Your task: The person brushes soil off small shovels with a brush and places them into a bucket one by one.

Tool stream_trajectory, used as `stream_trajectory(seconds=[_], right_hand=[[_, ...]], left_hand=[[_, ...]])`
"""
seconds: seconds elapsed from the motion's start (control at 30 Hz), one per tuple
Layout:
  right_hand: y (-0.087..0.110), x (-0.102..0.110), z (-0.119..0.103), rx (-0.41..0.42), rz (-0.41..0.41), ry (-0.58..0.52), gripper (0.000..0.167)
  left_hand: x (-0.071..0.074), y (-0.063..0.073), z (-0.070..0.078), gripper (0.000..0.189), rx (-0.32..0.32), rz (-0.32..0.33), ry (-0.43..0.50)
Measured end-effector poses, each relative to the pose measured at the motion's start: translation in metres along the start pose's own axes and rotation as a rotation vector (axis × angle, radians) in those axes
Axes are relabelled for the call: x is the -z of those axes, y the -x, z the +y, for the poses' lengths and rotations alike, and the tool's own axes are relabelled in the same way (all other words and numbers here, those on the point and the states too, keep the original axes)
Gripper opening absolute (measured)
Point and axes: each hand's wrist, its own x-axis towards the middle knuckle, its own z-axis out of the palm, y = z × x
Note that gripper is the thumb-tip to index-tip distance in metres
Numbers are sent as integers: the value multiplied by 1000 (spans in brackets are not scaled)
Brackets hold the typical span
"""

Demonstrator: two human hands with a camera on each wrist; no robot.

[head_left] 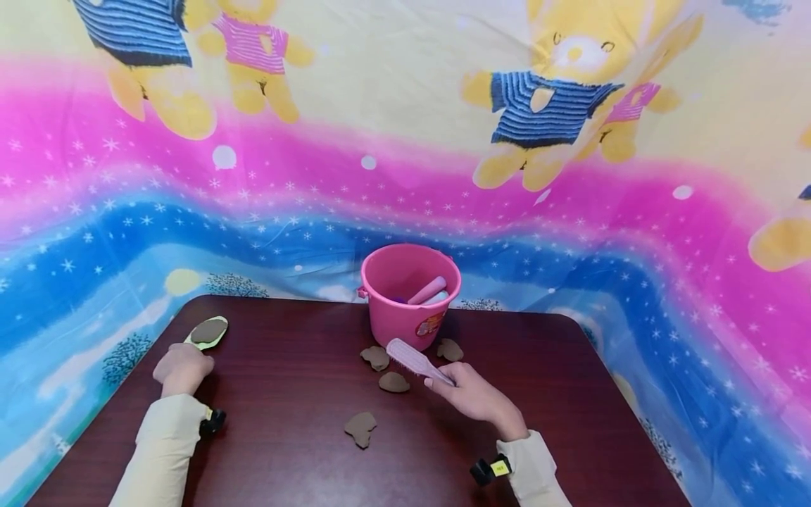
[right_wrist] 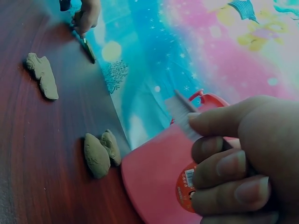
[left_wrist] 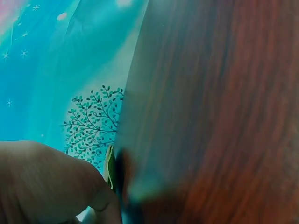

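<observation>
On the left side of the table, my left hand [head_left: 184, 367] grips a light-green oval-headed thing [head_left: 217, 343] by its near end; a flat brown piece [head_left: 209, 330] covers its face. Its exact kind cannot be told. My right hand [head_left: 472, 393] holds a pink hairbrush [head_left: 412, 358] by the handle, with its bristles [right_wrist: 180, 114] facing down. The brush head is in front of a pink bucket [head_left: 405, 331]. Flat brown clay-like pieces lie below and around it: one piece [head_left: 375, 358] beside the bucket, another piece [head_left: 394, 382] nearer, and a third [head_left: 450, 350] to the right.
A separate brown piece [head_left: 361, 429] lies toward the table's front. Inside the bucket stand a pink handle [head_left: 428, 290] and a pale one [head_left: 437, 298]. Behind the dark wooden table [head_left: 285, 394] hangs a printed bear cloth [head_left: 380, 176].
</observation>
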Motion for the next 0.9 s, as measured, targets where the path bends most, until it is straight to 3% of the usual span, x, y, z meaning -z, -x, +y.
stream_trajectory(seconds=[0.2,0.4,0.67,0.9], right_hand=[[-1,-3,-5,18,46,-53,36],[-3,-7,-4,22,53,-79,37],[-3,-7,-5,23,52,-78,38],[-2,-7,-7,26,51,-81,37]], left_hand=[[-1,7,0,44,-53,55,-37],[-4,19,13,41,-107,126,-52],[-6,39,46,30,-184,218,-50],[-14,62,74,22,-301,309,-19]])
